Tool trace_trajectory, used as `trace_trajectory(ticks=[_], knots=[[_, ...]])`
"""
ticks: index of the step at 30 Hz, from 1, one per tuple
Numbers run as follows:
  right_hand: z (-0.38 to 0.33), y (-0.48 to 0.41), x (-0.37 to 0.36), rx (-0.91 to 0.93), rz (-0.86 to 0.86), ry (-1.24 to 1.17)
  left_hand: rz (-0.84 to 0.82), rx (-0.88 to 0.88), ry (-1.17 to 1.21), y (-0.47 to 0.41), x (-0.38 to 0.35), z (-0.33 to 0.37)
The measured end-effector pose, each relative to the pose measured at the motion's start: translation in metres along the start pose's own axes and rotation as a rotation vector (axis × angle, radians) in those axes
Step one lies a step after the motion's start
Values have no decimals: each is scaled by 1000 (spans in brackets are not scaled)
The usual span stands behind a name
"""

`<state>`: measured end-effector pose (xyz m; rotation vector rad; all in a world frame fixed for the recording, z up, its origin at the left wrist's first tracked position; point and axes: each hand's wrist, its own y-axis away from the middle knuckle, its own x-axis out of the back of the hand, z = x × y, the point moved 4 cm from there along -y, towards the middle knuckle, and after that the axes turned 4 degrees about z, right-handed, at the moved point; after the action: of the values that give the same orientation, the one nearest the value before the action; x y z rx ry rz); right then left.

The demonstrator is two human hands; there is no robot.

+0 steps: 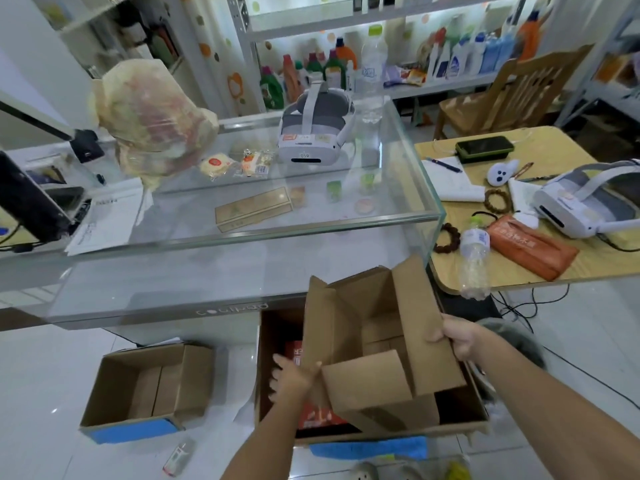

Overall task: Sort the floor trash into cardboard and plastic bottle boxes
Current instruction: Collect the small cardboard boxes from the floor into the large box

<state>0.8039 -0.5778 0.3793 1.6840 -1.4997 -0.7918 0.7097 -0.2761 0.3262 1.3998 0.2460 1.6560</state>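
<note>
The empty carton (374,341) looks light, its flaps floppy; the right hand (457,341) grips one flap and the left hand (291,375) apparently pinches the firmer wall.

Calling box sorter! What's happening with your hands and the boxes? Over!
Left hand and right hand each grip a flap of the open cardboard box. Held over the large floor box. Small plastic bottle on floor, not in the way. Over.
</note>
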Motion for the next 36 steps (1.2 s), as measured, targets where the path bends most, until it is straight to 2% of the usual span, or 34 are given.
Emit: trace_trajectory(ticks=[2,3,6,8,10,13,17,21,24,26,31,36], knots=[[7,-4,1,1,-25,43,-277,85,305,5,-8,-5],[11,-8,1,-7,-12,90,-374,59,304,12,-14,-3],[21,-17,-4,18,102,272,-319,-117,138,14,-34,7],[26,-19,-9,73,193,371,-306,-191,132,21,-45,21],[29,-19,-14,101,212,405,-295,-230,157,22,-54,32],[34,-25,-15,53,172,446,-366,-203,161,25,-61,42],[37,-26,-14,23,200,700,-412,-160,30,24,-57,35],[31,-17,-39,88,145,922,-370,-215,-191,21,-43,17],[28,-16,-75,169,143,1176,-235,-334,-455,28,-19,11],[21,-7,-111,270,147,1365,-150,-391,-528,33,3,6],[17,39,-224,560,-60,1743,-49,-281,-443,50,64,-52],[62,88,-341,747,-298,1917,74,-70,-333,78,121,-164]])
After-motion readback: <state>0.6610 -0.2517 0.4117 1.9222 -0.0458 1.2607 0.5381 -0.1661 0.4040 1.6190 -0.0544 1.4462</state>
